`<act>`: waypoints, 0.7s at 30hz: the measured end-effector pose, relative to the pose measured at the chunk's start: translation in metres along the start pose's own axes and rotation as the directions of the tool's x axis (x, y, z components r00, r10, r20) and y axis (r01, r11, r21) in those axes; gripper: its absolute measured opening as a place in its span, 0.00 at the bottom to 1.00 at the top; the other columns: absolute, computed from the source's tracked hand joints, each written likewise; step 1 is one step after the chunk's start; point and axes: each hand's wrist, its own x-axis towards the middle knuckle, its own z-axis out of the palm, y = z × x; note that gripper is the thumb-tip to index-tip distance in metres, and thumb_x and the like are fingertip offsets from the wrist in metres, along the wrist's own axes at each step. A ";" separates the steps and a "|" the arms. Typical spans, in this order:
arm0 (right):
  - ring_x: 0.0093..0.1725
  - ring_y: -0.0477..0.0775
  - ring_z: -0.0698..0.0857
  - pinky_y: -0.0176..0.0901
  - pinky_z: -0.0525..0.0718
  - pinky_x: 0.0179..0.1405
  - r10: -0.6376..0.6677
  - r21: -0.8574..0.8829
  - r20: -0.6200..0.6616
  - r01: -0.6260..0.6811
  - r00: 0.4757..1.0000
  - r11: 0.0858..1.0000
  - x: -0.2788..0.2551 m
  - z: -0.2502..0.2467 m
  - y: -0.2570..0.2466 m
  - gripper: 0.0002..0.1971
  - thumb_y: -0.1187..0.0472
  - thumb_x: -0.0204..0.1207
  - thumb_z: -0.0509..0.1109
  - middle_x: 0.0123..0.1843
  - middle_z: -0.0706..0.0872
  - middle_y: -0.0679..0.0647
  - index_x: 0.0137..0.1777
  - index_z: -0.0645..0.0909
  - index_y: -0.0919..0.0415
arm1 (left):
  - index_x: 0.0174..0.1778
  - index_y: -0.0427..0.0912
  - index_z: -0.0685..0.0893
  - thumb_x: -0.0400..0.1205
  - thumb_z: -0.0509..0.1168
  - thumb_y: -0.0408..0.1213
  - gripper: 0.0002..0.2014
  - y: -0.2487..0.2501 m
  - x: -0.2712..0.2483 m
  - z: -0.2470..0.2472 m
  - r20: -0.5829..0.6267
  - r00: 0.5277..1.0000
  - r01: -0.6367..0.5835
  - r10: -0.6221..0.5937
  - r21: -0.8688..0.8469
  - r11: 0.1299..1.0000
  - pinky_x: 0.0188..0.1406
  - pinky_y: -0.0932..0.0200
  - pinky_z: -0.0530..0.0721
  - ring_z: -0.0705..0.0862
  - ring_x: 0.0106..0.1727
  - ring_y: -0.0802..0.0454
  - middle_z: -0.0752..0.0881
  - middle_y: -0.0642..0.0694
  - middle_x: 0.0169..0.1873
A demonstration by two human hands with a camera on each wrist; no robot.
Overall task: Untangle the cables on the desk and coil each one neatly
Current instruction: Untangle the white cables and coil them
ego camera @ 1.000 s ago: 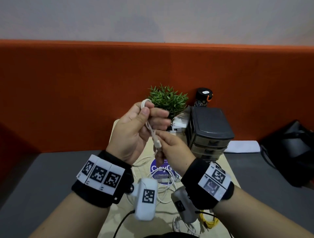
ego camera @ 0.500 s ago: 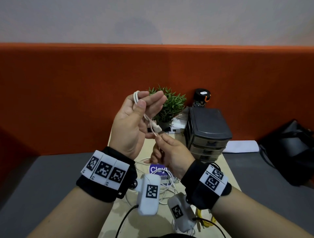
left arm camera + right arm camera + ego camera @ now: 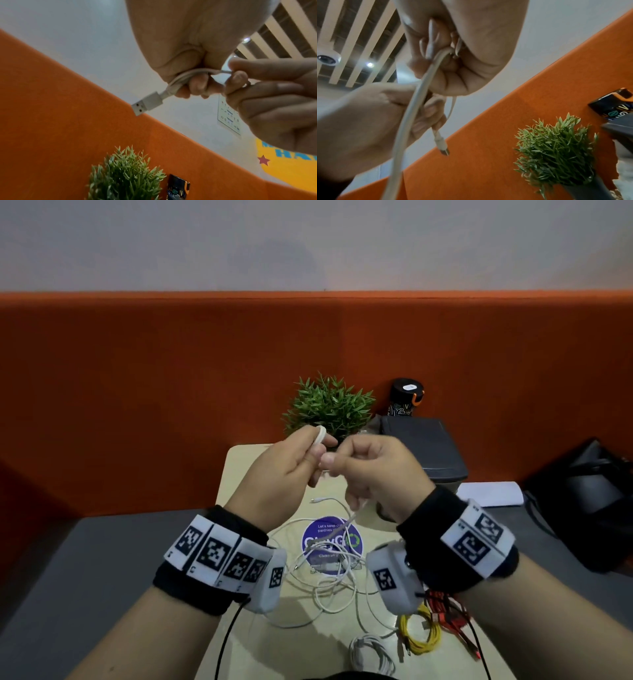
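Note:
A white USB cable (image 3: 355, 517) rises from a loose white tangle (image 3: 329, 571) on the beige desk (image 3: 239, 474). My left hand (image 3: 317, 460) holds a small coil of it, with one loop (image 3: 320, 436) over the fingers. In the left wrist view the coil (image 3: 185, 75) lies under the curled fingers and its USB plug (image 3: 147, 104) sticks out below. My right hand (image 3: 337, 467) is close beside the left, fingers curled round the same cable (image 3: 419, 101). The left hand (image 3: 368, 115) and the plug (image 3: 442, 147) also show in the right wrist view.
A coiled white cable (image 3: 370, 655), a yellow cable (image 3: 419, 635) and a red cable (image 3: 448, 607) lie near the desk's front. Behind the hands stand a green plant (image 3: 330, 405), a grey drawer unit (image 3: 424, 446) and a black canister (image 3: 406, 402). A black bag (image 3: 589, 501) sits right.
My right hand has risen from below the left hand to level with it on its right, drawing the cable along. The left hand has come down a little with its coil.

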 end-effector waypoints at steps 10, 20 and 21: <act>0.15 0.50 0.72 0.40 0.78 0.16 -0.107 0.359 0.076 0.073 0.991 0.930 0.006 -0.015 -0.026 0.09 0.59 0.75 0.64 0.25 0.73 0.54 0.48 0.78 0.66 | 0.40 0.40 0.81 0.83 0.54 0.44 0.15 0.004 -0.002 -0.015 0.001 0.996 0.079 -0.091 -0.502 0.861 0.27 0.58 0.65 0.67 0.23 0.51 0.70 0.52 0.18; 0.18 0.51 0.71 0.37 0.72 0.17 -0.072 0.104 -0.015 0.073 0.997 0.992 0.016 0.012 0.024 0.19 0.67 0.84 0.58 0.27 0.74 0.60 0.48 0.87 0.43 | 0.51 0.35 0.73 0.82 0.51 0.34 0.08 0.024 -0.002 -0.015 -0.008 1.000 -0.001 -0.017 -0.914 0.406 0.36 0.58 0.85 0.84 0.28 0.51 0.86 0.44 0.30; 0.17 0.51 0.71 0.36 0.71 0.16 -0.037 0.110 0.001 0.036 0.999 0.993 0.013 0.013 0.028 0.19 0.67 0.84 0.58 0.25 0.73 0.57 0.46 0.86 0.45 | 0.52 0.35 0.72 0.82 0.51 0.33 0.08 0.023 -0.001 -0.017 -0.035 0.999 -0.017 -0.039 -0.917 0.398 0.38 0.58 0.86 0.87 0.33 0.51 0.88 0.44 0.33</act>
